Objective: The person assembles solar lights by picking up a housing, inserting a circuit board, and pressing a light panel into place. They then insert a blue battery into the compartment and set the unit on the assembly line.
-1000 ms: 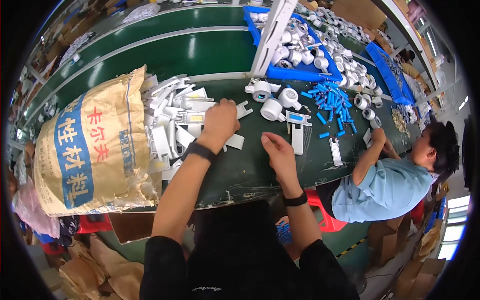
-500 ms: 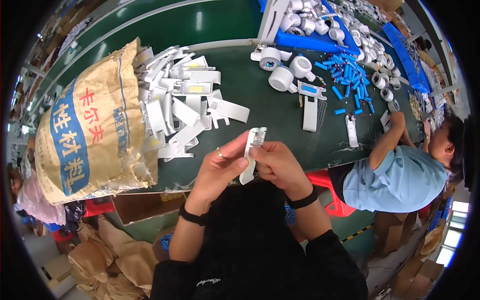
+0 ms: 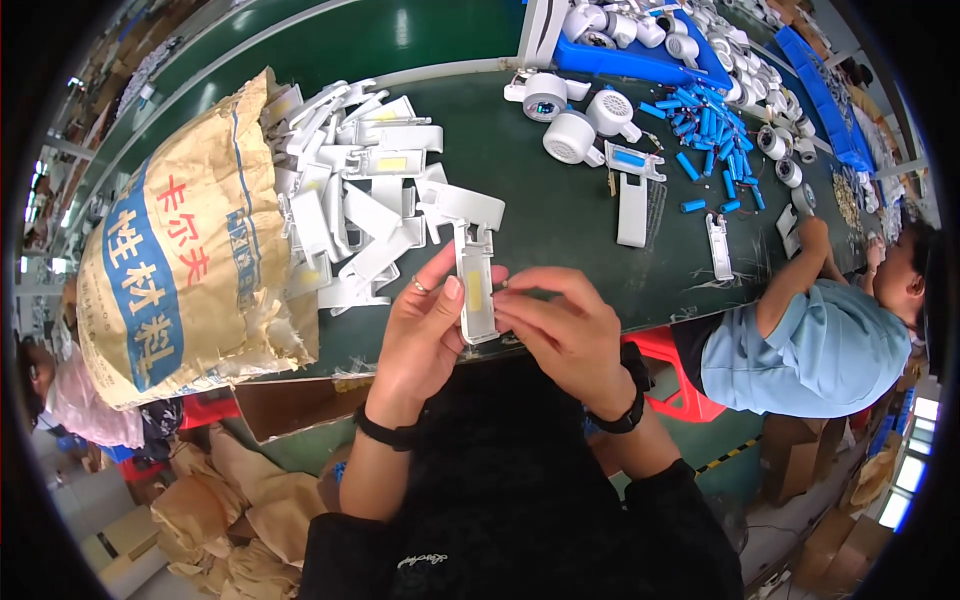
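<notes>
Both hands pinching one white plastic handle piece point(image 3: 474, 285) over the table's near edge, left hand point(image 3: 425, 325) and right hand point(image 3: 560, 330) either side, more white parts point(image 3: 360, 200) spilling from the sack point(image 3: 180, 250) at the left end

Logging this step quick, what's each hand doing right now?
Left hand: closed on the white plastic part.
Right hand: closed on the same part's other edge.
</notes>
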Action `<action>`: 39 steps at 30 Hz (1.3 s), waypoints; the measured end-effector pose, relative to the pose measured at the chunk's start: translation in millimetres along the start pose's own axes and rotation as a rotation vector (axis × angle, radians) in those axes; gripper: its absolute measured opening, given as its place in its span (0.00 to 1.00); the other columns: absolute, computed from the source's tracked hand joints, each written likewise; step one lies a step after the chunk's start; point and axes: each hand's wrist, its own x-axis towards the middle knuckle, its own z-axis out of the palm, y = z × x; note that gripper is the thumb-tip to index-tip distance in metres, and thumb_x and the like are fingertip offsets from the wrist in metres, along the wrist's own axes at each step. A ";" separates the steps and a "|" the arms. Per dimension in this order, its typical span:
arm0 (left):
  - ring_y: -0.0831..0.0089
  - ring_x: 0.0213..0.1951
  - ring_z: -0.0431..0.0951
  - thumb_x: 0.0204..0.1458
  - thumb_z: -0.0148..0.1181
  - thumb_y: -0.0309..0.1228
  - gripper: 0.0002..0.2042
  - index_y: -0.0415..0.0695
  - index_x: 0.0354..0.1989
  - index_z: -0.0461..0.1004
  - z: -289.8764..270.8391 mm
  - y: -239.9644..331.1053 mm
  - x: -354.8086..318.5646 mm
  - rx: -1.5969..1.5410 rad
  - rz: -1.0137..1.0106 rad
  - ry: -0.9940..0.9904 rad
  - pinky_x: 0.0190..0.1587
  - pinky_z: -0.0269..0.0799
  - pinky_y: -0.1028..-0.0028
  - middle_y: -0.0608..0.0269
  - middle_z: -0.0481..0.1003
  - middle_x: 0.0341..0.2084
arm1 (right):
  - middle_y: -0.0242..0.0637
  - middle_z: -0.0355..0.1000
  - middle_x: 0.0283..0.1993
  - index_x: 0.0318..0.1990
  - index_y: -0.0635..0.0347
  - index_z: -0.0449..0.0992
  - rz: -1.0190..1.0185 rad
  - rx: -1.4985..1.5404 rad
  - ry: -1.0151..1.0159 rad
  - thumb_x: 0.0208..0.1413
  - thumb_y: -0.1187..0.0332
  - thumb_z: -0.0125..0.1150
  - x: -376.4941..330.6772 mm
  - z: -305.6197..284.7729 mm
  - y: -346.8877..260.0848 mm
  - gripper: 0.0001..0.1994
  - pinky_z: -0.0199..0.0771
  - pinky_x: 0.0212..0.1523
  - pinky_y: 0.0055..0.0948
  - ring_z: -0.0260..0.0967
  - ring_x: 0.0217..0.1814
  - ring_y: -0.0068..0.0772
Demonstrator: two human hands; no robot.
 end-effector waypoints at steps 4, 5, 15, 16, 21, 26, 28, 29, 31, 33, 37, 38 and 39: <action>0.65 0.51 0.82 0.68 0.54 0.33 0.23 0.48 0.71 0.62 -0.5 -3.3 0.0 0.041 0.002 0.047 0.47 0.82 0.70 0.45 0.76 0.56 | 0.31 0.78 0.43 0.39 0.56 0.85 -0.047 -0.038 -0.122 0.48 0.77 0.74 -0.9 1.3 1.9 0.10 0.77 0.30 0.22 0.77 0.32 0.25; 0.65 0.51 0.82 0.68 0.54 0.33 0.23 0.48 0.71 0.62 0.5 -3.2 0.4 0.040 0.001 0.050 0.47 0.82 0.70 0.45 0.76 0.56 | 0.31 0.78 0.43 0.39 0.56 0.85 -0.101 -0.028 -0.083 0.48 0.77 0.74 -0.6 5.0 6.6 0.09 0.78 0.30 0.24 0.78 0.33 0.28; 0.69 0.50 0.81 0.66 0.59 0.33 0.26 0.46 0.71 0.61 -2.5 -2.1 0.3 0.088 -0.055 0.062 0.46 0.82 0.72 0.47 0.77 0.55 | 0.33 0.78 0.40 0.39 0.59 0.83 -0.211 -0.174 -0.102 0.47 0.79 0.72 3.3 5.6 3.0 0.10 0.79 0.30 0.27 0.80 0.34 0.33; 0.69 0.50 0.81 0.66 0.59 0.32 0.26 0.46 0.71 0.61 -1.3 -1.8 -0.5 0.079 -0.064 0.059 0.47 0.82 0.72 0.47 0.77 0.56 | 0.34 0.79 0.40 0.39 0.59 0.83 -0.177 -0.155 -0.108 0.47 0.79 0.72 2.9 6.1 3.7 0.11 0.79 0.30 0.27 0.80 0.34 0.33; 0.67 0.53 0.80 0.66 0.59 0.32 0.26 0.44 0.71 0.60 0.9 -3.7 1.1 0.048 -0.119 0.068 0.50 0.81 0.68 0.46 0.76 0.56 | 0.36 0.80 0.41 0.40 0.59 0.83 -0.056 -0.009 -0.050 0.48 0.79 0.72 0.3 4.5 12.3 0.11 0.75 0.26 0.23 0.79 0.31 0.26; 0.61 0.57 0.78 0.66 0.58 0.32 0.27 0.44 0.71 0.58 7.6 -20.1 10.0 0.105 -0.169 0.004 0.57 0.77 0.64 0.45 0.75 0.57 | 0.34 0.82 0.43 0.39 0.60 0.82 0.219 0.063 0.083 0.50 0.81 0.69 -1.9 -18.2 21.0 0.09 0.60 0.22 0.15 0.65 0.24 0.09; 0.59 0.58 0.77 0.67 0.57 0.31 0.26 0.43 0.70 0.58 16.5 -27.6 12.3 0.185 -0.196 -0.049 0.60 0.75 0.61 0.45 0.74 0.58 | 0.37 0.82 0.47 0.37 0.63 0.77 0.262 0.093 0.262 0.57 0.82 0.63 -7.0 -39.3 35.5 0.05 0.56 0.21 0.12 0.56 0.21 0.06; 0.57 0.59 0.77 0.66 0.56 0.29 0.25 0.43 0.70 0.58 33.1 -32.1 18.5 0.150 -0.259 -0.049 0.60 0.75 0.61 0.44 0.74 0.58 | 0.41 0.81 0.48 0.37 0.63 0.74 0.315 0.273 0.361 0.59 0.83 0.59 -10.9 -51.9 38.7 0.04 0.55 0.20 0.12 0.56 0.20 0.06; 0.60 0.55 0.78 0.66 0.56 0.28 0.24 0.41 0.68 0.59 60.4 -66.2 47.2 0.149 -0.310 -0.118 0.57 0.76 0.62 0.45 0.75 0.56 | 0.53 0.79 0.50 0.37 0.63 0.68 0.420 0.492 0.480 0.63 0.84 0.50 -26.2 -83.9 46.7 0.06 0.52 0.17 0.13 0.53 0.18 0.07; 0.63 0.50 0.80 0.65 0.56 0.26 0.22 0.37 0.66 0.61 93.6 -114.5 84.6 0.151 -0.333 -0.103 0.53 0.78 0.65 0.47 0.77 0.53 | 0.51 0.78 0.48 0.36 0.62 0.67 0.516 0.582 0.586 0.62 0.84 0.50 -42.1 -105.6 45.2 0.06 0.49 0.14 0.14 0.49 0.16 0.08; 0.65 0.49 0.80 0.60 0.58 0.24 0.23 0.30 0.63 0.64 132.5 -182.2 145.6 0.354 -0.213 -0.022 0.53 0.76 0.69 0.46 0.77 0.54 | 0.47 0.76 0.42 0.39 0.62 0.66 0.484 0.598 0.564 0.64 0.84 0.50 -75.7 -122.4 43.2 0.06 0.50 0.14 0.15 0.50 0.16 0.09; 0.65 0.49 0.80 0.60 0.58 0.24 0.23 0.30 0.63 0.64 132.5 -187.5 145.3 0.354 -0.207 -0.019 0.53 0.76 0.69 0.46 0.77 0.54 | 0.44 0.75 0.41 0.38 0.61 0.66 0.494 0.559 0.554 0.63 0.84 0.50 -78.7 -123.5 40.5 0.06 0.47 0.13 0.15 0.48 0.16 0.09; 0.63 0.54 0.78 0.60 0.59 0.23 0.24 0.30 0.64 0.63 127.6 -194.8 141.5 0.511 -0.078 -0.016 0.56 0.75 0.67 0.47 0.76 0.55 | 0.42 0.74 0.38 0.39 0.62 0.67 0.445 0.593 0.549 0.61 0.85 0.48 -78.8 -124.6 37.5 0.07 0.46 0.14 0.14 0.48 0.17 0.10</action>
